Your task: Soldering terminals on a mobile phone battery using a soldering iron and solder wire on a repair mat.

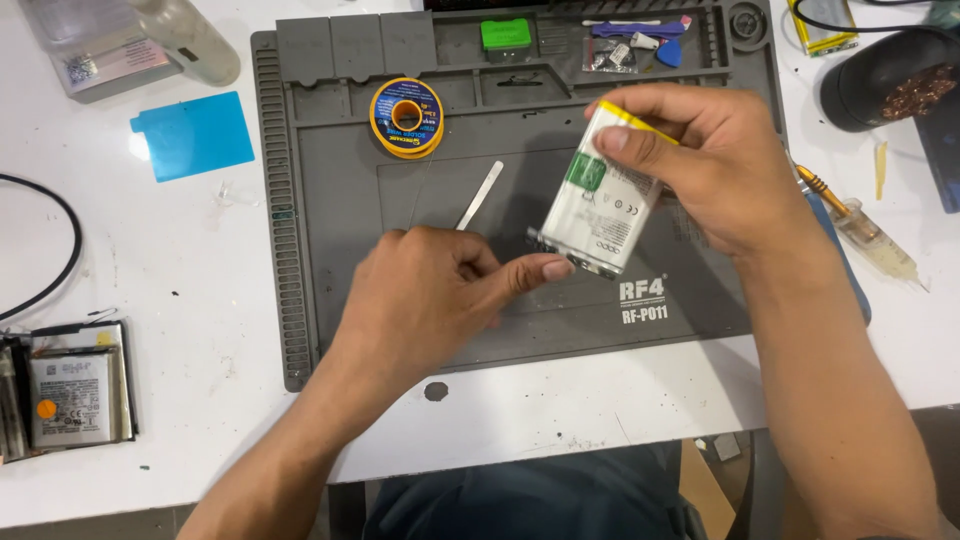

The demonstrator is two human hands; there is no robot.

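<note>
My right hand point(700, 160) grips a flat white phone battery point(600, 205) by its upper end and holds it tilted above the grey work mat point(330, 170). The battery has a green patch and a yellow strip along its top edge. My left hand point(430, 295) rests on the mat with its fingers curled, and its thumb tip touches the battery's lower left corner. Whether the left hand pinches anything small there is hidden. A thin metal pry strip point(480, 195) lies on the mat just above the left hand.
A solder wire spool point(406, 116) sits on the mat's upper part, with a green piece point(505, 34) and small tools point(640, 40) in its top trays. An opened phone point(70, 395) lies at the left, a blue sheet point(192, 135) upper left, a syringe point(870, 235) and dark cup point(890, 75) right.
</note>
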